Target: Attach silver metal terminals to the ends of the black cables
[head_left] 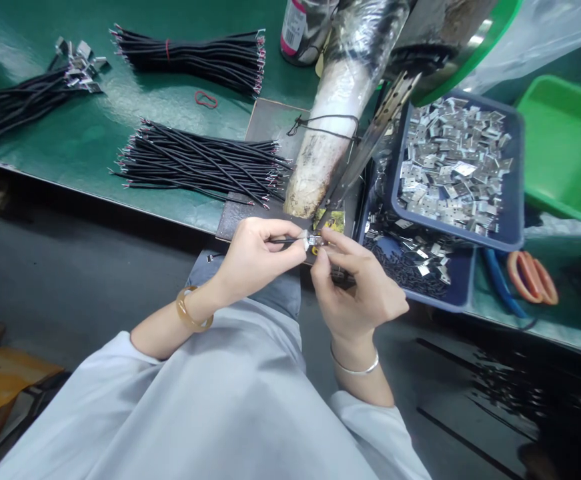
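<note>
My left hand [265,257] pinches a short black cable [284,241] near its end. At that end sits a small shiny metal piece [313,240], and the fingertips of my right hand [355,277] close on it from the other side. Exactly how cable and metal meet is too small to make out. Just beyond my fingers are the stained lower end of a white plastic-wrapped tube [323,140] and a slanted metal strip with holes [390,107]. A loose pile of black cables [200,163] with bared coloured ends lies to the left.
A tied cable bundle [190,60] and a red rubber band [206,99] lie farther back; cables with metal ends [77,70] are at far left. On the right stand a blue tray [515,173] of metal brackets, a lower tray [463,287], a green bin [565,140] and orange-handled pliers [533,277].
</note>
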{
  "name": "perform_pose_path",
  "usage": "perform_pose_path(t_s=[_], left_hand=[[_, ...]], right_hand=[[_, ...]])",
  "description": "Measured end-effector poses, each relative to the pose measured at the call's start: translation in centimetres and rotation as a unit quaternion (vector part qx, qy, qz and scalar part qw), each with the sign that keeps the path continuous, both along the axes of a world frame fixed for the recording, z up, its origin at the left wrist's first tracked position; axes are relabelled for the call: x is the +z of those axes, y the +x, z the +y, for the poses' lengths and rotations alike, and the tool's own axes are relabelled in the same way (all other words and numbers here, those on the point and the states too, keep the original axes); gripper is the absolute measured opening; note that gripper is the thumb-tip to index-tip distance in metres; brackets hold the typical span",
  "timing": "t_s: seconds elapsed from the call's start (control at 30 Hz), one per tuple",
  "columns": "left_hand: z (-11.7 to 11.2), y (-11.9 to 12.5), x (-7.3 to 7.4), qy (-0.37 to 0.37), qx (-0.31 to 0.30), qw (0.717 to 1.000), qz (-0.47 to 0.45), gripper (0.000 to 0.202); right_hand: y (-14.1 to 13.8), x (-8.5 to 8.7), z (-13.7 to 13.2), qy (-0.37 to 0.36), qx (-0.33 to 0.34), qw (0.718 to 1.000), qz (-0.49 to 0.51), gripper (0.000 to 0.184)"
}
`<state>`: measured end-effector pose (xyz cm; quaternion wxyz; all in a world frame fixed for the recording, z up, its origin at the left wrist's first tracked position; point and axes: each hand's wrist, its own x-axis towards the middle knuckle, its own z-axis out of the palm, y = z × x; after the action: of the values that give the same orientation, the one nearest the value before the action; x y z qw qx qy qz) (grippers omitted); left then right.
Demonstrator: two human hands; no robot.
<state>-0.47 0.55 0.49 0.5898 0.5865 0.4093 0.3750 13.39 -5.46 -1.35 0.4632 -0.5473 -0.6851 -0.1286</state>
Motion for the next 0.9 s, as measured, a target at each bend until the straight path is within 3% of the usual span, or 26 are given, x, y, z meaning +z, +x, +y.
perform_pose_path(t_s=[0.1,0.17,0.3,0.37,0.47,0.57,0.67,0.77,0.9], left_hand=[[-0.5,-0.1,-0.2,0.05,-0.004,0.998,0.023,0.017],[-0.9,-0.3,-0.4,0.131,-0.005,0.99,0.049,0.017],[-1.5,-0.5,-1.1,0.352,-0.013,0.933,0.075,0.019],[-1.6,-0.8,-1.2,0.399,-0.01,0.914,0.07,0.017],[-1.5,-1.3,-1.0,0.324,-0.044,0.945,0.018,0.013],[-1.2,-1.8,-0.6,0.106,-0.11,0.987,-0.055,0.018],[-1.1,-2.0,-0.5,-0.044,-0.125,0.986,-0.103,0.028],[-1.3,-1.8,-0.7,-0.066,-0.114,0.984,-0.117,0.024],[-1.8,-1.7,-0.8,-0.003,-0.098,0.99,-0.098,0.014]], right_hand=[[0.0,0.0,-0.2,-0.01,-0.01,0.999,0.032,0.015],[0.2,0.2,-0.4,-0.049,-0.016,0.994,0.096,0.011],[0.8,1.0,-0.5,-0.19,0.037,0.951,0.241,0.011],[1.1,1.5,-0.5,-0.207,0.082,0.935,0.275,0.012],[1.4,1.6,-0.6,-0.184,0.124,0.937,0.269,0.009],[1.5,1.2,-0.9,-0.108,0.098,0.979,0.142,0.01],[1.4,1.1,-1.3,-0.027,0.035,0.999,0.007,0.013],[1.1,1.5,-1.7,-0.012,0.007,0.999,-0.044,0.015],[0.6,2.2,-2.0,-0.08,0.032,0.994,-0.069,0.007]])
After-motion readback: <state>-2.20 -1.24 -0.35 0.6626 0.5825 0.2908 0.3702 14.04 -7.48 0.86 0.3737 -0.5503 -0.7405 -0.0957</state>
